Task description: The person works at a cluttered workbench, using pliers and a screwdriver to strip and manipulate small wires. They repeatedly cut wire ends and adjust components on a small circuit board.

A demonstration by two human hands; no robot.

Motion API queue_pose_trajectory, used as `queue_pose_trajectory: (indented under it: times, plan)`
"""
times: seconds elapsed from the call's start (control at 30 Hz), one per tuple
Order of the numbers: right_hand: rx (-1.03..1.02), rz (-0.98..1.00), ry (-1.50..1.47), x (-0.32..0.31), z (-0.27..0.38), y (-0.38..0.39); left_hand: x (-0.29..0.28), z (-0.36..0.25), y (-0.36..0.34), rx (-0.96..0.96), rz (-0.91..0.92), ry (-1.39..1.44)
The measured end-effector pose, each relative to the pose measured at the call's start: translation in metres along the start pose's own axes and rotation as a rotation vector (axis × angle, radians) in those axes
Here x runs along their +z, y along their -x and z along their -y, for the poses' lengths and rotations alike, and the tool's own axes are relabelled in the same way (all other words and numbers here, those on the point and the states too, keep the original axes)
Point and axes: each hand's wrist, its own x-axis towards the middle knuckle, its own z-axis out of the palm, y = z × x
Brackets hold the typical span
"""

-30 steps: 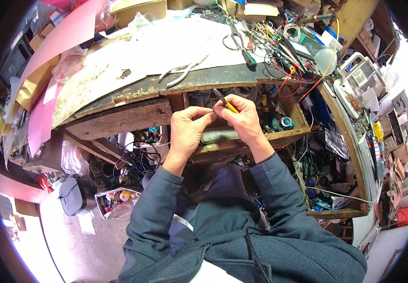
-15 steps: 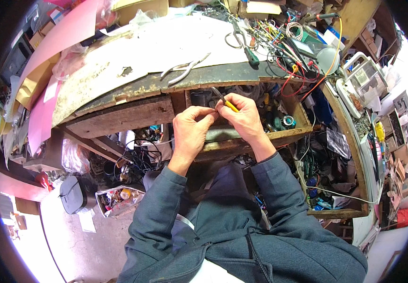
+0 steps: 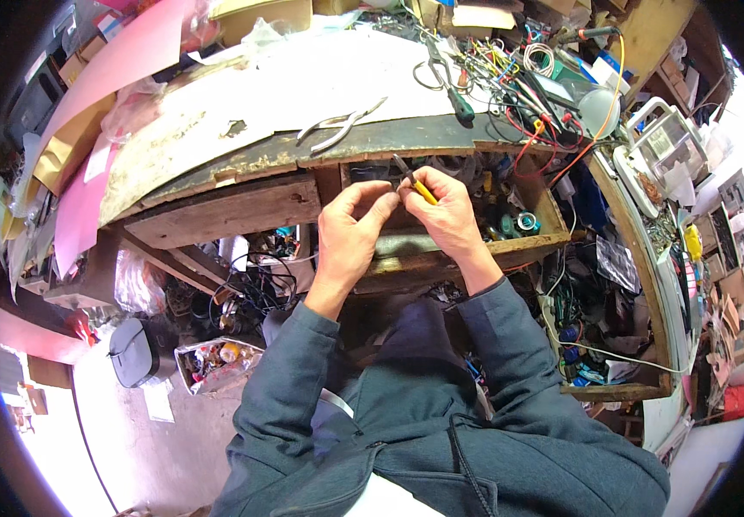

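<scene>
My right hand [image 3: 446,222] is closed around a slim yellow tool [image 3: 424,191] with a dark tip, tilted up toward the bench. My left hand [image 3: 348,231] is beside it, fingers curled and thumb near the index finger close to the tool; anything pinched there is too small to make out. Both hands are above an open wooden drawer [image 3: 523,247] holding tools and clutter. Silver pliers [image 3: 337,131] lie on the bench edge, and a green-handled tool [image 3: 460,105] lies farther back.
Tangled test leads and wires [image 3: 534,103] cover the bench's right end, beside an open wooden tray [image 3: 660,340] of parts. Pink sheets [image 3: 109,73] lean at the left. A black container [image 3: 137,353] and a box of scrap [image 3: 217,366] stand low at left.
My left fingertips and thumb have shifted slightly upward, and the index finger is a little more raised. My right hand keeps its grip on the yellow tool.
</scene>
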Motion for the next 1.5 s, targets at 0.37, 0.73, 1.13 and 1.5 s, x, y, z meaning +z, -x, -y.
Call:
queue_pose_trajectory:
  times: [0.37,0.73,1.13,1.5]
  plan:
    - [-0.023,-0.008,0.178,0.000,0.004,0.001,-0.001,0.000,-0.011,0.179,0.042,-0.194]
    - [-0.009,0.011,0.058,-0.001,-0.002,-0.001,-0.003,0.005,-0.006,-0.128,0.032,0.186]
    - [0.063,0.111,-0.015,-0.002,0.004,0.001,-0.004,-0.009,-0.006,-0.301,0.041,0.513]
    - [-0.104,0.068,0.124,0.002,0.002,0.000,-0.022,-0.009,-0.010,-0.343,0.202,0.360]
